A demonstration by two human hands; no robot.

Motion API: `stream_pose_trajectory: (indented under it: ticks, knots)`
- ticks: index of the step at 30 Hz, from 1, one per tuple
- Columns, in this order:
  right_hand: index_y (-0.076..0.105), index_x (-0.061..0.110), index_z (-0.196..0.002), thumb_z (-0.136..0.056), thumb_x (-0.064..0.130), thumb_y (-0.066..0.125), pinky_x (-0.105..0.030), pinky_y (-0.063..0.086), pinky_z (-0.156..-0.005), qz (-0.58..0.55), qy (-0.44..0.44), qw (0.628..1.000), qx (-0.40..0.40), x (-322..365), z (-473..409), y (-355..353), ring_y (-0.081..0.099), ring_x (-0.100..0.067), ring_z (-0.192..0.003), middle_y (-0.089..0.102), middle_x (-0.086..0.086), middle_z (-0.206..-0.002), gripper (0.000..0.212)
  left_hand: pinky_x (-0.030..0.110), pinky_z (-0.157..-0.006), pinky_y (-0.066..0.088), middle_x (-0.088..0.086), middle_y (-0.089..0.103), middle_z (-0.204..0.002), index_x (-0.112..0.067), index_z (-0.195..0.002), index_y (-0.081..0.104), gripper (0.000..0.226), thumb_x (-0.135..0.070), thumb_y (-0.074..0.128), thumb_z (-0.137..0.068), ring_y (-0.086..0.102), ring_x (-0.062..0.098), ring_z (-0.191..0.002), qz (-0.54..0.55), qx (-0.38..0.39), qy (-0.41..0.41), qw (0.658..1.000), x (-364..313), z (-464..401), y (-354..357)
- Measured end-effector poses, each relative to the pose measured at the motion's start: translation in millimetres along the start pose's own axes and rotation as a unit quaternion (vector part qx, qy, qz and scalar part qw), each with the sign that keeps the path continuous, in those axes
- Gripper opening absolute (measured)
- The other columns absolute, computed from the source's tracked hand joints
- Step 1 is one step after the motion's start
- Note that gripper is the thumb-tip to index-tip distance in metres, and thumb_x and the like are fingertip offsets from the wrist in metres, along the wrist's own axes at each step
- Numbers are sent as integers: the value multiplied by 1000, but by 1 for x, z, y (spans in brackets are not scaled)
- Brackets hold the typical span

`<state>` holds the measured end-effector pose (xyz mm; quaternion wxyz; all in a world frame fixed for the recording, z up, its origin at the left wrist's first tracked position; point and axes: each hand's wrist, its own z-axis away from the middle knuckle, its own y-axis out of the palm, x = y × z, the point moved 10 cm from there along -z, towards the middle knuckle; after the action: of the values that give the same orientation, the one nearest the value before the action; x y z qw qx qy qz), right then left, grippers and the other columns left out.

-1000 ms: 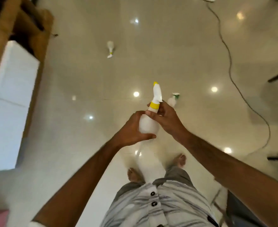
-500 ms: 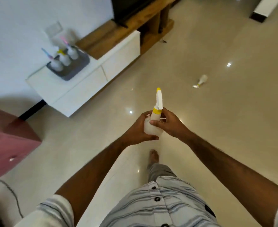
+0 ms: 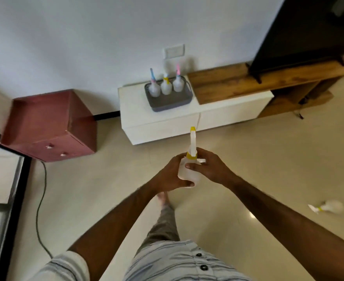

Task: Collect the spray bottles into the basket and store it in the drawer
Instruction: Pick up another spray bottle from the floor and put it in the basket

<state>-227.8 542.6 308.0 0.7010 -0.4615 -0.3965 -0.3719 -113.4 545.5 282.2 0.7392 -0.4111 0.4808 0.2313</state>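
Both hands hold a white spray bottle with a yellow collar and nozzle tip upright in front of me. My left hand wraps its body from the left and below; my right hand grips its neck and upper body from the right. Ahead, a grey basket sits on a low white drawer cabinet against the wall, with three spray bottles standing in it. One more white spray bottle lies on the floor at the right.
A dark red cabinet with two knobs stands left of the white cabinet. A wooden TV bench with a black screen extends right. A cable runs along the floor at left. My leg and foot are below the hands.
The view has swung left from the open floor to face the white cabinet and basket, now centred and closer. Both hands keep the same hold on the yellow-collared bottle.
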Motion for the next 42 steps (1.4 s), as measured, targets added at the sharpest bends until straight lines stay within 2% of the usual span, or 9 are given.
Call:
stream_pose_trajectory:
  ticks: [5,12,16,19,23,26,33,37,42]
  knots:
    - [65,37,-115,-84,29,79,-9,47,-86,12,-7,1000,26,18,-119,-6,63,10,-103,70,20,-111,35,50,-107,49,6,48,-146,-16,-147,38,105,-27,96,-60,51,23,-134,-1,-45,-50,998,48,-82,-73]
    - [66,34,-112,-83,32,79,0,43,-77,28,22,999,40,35,-275,-23,62,14,-97,70,25,-102,31,41,-113,43,6,32,-157,-17,-157,20,117,-31,93,-67,40,22,-141,-44,-43,-99,993,87,-188,-175]
    - [68,28,-112,-83,27,79,-18,47,-89,40,26,997,54,39,-363,-28,65,-5,-104,72,12,-110,32,34,-118,35,8,27,-160,-13,-158,16,111,-23,88,-74,34,21,-145,-55,-31,-123,990,113,-241,-227]
    - [68,25,-117,-83,23,78,-31,48,-93,59,26,997,53,34,-432,-33,65,-17,-107,72,2,-117,36,20,-111,31,12,35,-156,-9,-153,28,90,-19,82,-82,39,24,-142,-97,-49,-133,985,137,-282,-268]
    - [70,16,-119,-83,16,77,-20,46,-86,78,2,996,38,26,-526,-41,65,-19,-110,72,-3,-117,36,35,-115,38,13,42,-151,-9,-142,47,58,-17,71,-91,43,27,-140,-160,-79,-167,970,172,-332,-320]
    - [70,12,-120,-81,11,78,-34,51,-95,68,25,997,23,6,-591,-44,65,-23,-113,71,-8,-120,39,38,-114,39,11,41,-152,-13,-140,50,52,-18,69,-91,43,27,-141,-185,-78,-208,957,205,-372,-344]
    - [71,12,-116,-81,13,77,-38,52,-92,108,44,991,61,-58,-698,-14,67,-26,-108,73,-9,-114,36,51,-107,45,10,28,-161,-13,-149,37,75,-26,75,-85,41,35,-140,-240,-30,-286,927,310,-453,-357]
    - [72,9,-113,-80,9,76,-22,44,-86,113,53,989,76,-102,-727,19,66,-27,-107,72,-12,-114,34,53,-110,39,10,21,-166,-13,-155,27,95,-38,79,-79,29,34,-148,-292,-40,-266,918,358,-481,-350]
    - [69,7,-120,-79,8,76,-30,46,-98,142,59,983,100,-145,-728,51,63,-30,-115,68,-13,-123,42,56,-121,26,12,7,-170,-9,-160,12,105,-44,74,-84,14,32,-156,-356,-14,-229,906,390,-488,-334]
